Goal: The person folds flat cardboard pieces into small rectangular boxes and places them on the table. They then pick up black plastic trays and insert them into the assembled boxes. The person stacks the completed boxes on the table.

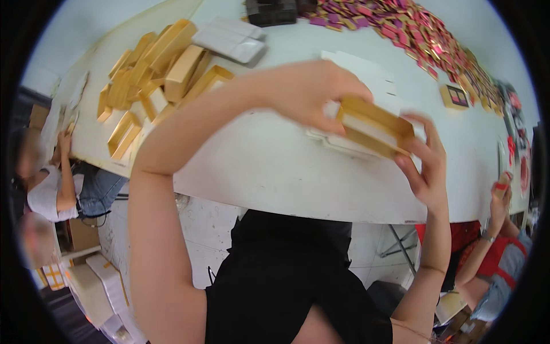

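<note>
Holding an open gold carton [378, 129] between both hands, right of centre in the frame, over the bench [258, 178]. From my end, the left hand [326, 93] is closed around the carton's left end, thumb on the near side, fingers at the far corner. The right hand [427, 155] pinches the right end, fingertips round the outer corner. Both grasping, neither free; motion blur, so I can't call exact finger pressure.

Why two ends: walls look thin, so I'd guess bracing both sides stops the long shape twisting. The mouth faces up at me, white base showing inside. White flat cards [375, 80] lie beneath and behind it; can't tell if it touches them.

Upper left: pile of gold cartons [140, 69], jumbled, probably parked there to leave working room mid-bench, with a pale wrapped pack [232, 41] beside it. Upper right: spread of foil-wrapped pieces [401, 28], loose, likely kept back so nothing gets knocked. Small gold box [455, 96] sits near its edge. Co-workers' hands at far left [66, 140] and far right [499, 198], both well apart from mine.
</note>
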### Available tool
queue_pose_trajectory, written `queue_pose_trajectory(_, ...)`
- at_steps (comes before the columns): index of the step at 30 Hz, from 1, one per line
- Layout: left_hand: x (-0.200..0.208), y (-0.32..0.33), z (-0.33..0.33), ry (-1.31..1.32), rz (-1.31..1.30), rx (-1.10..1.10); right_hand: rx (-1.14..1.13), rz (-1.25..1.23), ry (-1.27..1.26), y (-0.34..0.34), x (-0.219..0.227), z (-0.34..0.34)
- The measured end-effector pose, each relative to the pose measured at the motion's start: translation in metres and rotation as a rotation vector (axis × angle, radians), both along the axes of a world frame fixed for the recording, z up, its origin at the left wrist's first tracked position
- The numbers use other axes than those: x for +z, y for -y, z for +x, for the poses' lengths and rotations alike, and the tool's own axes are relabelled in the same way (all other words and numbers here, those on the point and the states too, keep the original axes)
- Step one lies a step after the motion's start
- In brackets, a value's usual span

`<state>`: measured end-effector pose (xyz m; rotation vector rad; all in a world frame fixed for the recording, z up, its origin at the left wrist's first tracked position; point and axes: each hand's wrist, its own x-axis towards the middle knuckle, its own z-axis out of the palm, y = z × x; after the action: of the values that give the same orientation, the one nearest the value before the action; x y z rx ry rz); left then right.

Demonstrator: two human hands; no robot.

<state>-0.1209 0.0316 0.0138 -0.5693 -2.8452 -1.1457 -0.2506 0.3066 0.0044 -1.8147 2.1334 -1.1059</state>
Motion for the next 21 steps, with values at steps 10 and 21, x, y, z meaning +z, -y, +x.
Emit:
queue_pose_trajectory(10, -0.009, -0.03, 0.078, -0.507, 0.159, 0.343, 0.167, -0.15, 0.492, 0.003, -0.001, 0.001)
queue_pose_trajectory(21, 0.033, 0.15, 0.091, -0.324, -0.744, 1.467, 0.009, 0.142, -0.557, 0.034, -0.051, 0.017)
